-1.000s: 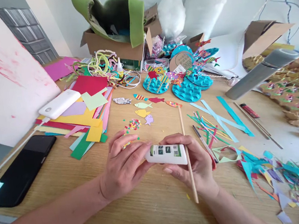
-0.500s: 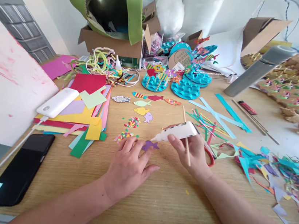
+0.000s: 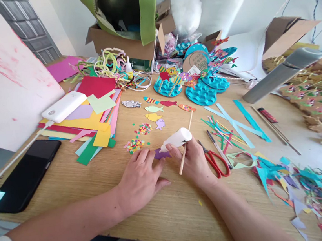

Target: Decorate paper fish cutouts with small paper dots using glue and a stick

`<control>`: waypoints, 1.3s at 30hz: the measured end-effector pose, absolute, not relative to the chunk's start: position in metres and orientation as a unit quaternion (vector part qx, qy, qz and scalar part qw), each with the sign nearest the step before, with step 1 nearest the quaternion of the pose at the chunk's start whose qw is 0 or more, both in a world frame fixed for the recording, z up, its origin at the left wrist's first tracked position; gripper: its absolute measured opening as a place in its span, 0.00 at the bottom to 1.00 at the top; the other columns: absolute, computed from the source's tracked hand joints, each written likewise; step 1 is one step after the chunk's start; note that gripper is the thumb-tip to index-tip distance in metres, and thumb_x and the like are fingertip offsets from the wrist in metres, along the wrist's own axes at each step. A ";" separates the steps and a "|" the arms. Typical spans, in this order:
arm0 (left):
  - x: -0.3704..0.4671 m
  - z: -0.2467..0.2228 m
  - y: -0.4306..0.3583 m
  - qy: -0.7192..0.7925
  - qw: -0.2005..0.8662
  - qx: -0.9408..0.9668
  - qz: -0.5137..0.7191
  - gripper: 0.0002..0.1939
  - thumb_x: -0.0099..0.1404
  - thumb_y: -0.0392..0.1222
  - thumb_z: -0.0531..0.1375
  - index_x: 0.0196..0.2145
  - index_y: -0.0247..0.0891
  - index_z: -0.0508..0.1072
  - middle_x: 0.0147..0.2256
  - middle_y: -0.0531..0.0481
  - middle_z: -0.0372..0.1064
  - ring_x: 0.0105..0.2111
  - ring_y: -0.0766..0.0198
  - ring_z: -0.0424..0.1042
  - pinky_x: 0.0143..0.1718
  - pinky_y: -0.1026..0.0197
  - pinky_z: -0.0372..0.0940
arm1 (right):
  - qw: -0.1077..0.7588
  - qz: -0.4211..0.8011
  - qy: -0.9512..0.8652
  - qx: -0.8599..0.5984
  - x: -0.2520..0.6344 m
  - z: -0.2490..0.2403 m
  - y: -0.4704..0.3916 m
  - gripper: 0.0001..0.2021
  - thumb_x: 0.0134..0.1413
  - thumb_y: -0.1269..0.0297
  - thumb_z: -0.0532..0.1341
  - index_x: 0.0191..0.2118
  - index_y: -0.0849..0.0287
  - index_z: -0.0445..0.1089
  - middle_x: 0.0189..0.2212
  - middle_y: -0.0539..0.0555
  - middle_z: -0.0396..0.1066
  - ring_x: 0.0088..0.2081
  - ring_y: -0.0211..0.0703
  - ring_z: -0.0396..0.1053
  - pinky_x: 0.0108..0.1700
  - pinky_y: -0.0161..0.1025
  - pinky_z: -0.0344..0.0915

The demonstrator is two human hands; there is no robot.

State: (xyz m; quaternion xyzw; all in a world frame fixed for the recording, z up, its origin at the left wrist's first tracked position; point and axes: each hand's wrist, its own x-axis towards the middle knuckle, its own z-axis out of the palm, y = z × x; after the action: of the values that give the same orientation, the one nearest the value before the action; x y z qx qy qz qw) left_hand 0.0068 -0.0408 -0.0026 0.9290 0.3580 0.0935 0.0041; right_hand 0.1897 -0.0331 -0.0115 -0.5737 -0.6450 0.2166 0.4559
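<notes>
My right hand (image 3: 194,161) grips a white glue bottle (image 3: 177,139), tilted with its nozzle down at a purple paper fish (image 3: 161,154). A thin wooden stick (image 3: 188,127) is also held in that hand, slanting across the bottle. My left hand (image 3: 141,174) lies flat on the table, fingers spread, with fingertips at the fish's near edge and partly covering it. Just beyond are two small heaps of paper dots (image 3: 134,145). Farther back lie several cut paper fish, among them a yellow one (image 3: 152,117) and a red one (image 3: 168,103).
Red-handled scissors (image 3: 217,163) and a pen (image 3: 218,148) lie right of my right hand, near thin paper strips (image 3: 223,131). Paper scraps (image 3: 315,187) cover the right side. Coloured sheets (image 3: 97,83), a power bank (image 3: 64,106) and a phone (image 3: 22,176) are left. A grey bottle (image 3: 282,74) lies back right.
My right hand has moved left and tipped the glue bottle more steeply over the purple fish. The wooden stick has swung to a slant, and the scissors show more. My left hand stays in place.
</notes>
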 end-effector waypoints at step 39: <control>0.006 0.000 -0.042 0.369 0.014 0.927 0.060 0.29 0.65 0.59 0.58 0.56 0.37 0.69 0.52 0.38 0.66 0.54 0.46 0.61 0.54 0.45 0.60 | 0.483 0.136 -0.660 -0.560 0.188 -0.020 -0.031 0.11 0.56 0.57 0.62 0.39 0.56 0.63 0.30 0.51 0.70 0.30 0.42 0.68 0.33 0.40 0.66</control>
State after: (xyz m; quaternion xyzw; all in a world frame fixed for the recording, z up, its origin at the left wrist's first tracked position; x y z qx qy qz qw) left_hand 0.0061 -0.0424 -0.0005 0.9272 0.3694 0.0598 0.0141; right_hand 0.1881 -0.0307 -0.0205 -0.5596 -0.6597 0.1361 0.4828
